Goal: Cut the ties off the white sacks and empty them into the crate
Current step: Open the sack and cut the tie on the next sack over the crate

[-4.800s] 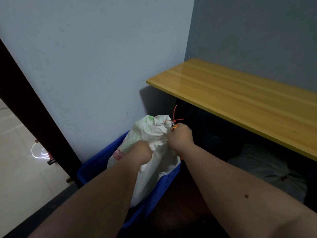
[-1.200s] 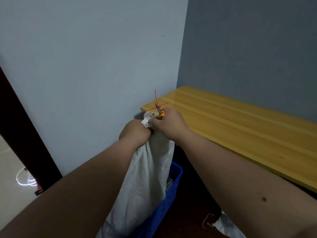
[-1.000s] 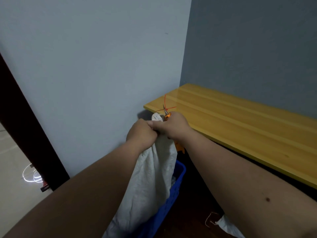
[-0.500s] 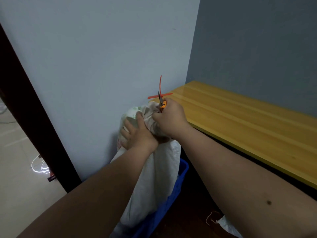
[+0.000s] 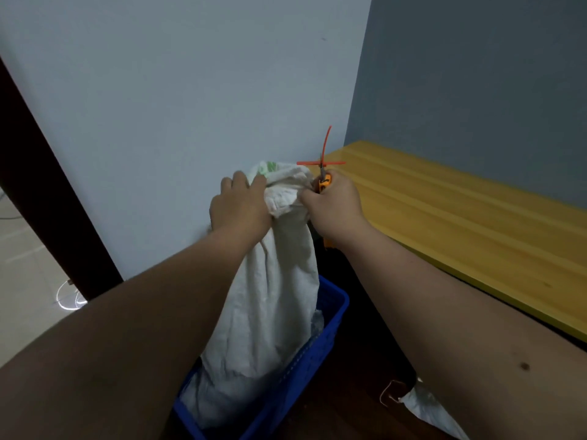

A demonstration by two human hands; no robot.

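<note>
- Where the white sack (image 5: pixel 273 281) hangs upended into the blue plastic crate (image 5: pixel 320 338), the left hand (image 5: pixel 238 208) grips its bunched upper end.
- Right hand (image 5: pixel 333 201) pinches the same bunched cloth while clasping orange-handled cutters (image 5: pixel 324 182) and red cable ties (image 5: pixel 320 162).
- A second white sack (image 5: pixel 425 408) lies on the floor below the yellow wooden bench (image 5: pixel 460 217).

Looks like a bare utility or storage corner, indoors. Plain pale blue-grey painted wall (image 5: pixel 178 100) meets a darker grey wall (image 5: pixel 476 74); long yellow varnished wooden bench (image 5: pixel 460 217) along it, dark brown door frame (image 5: pixel 38 173), pale tiled floor (image 5: pixel 22 268) beyond, blue plastic crate (image 5: pixel 320 338) below.
</note>
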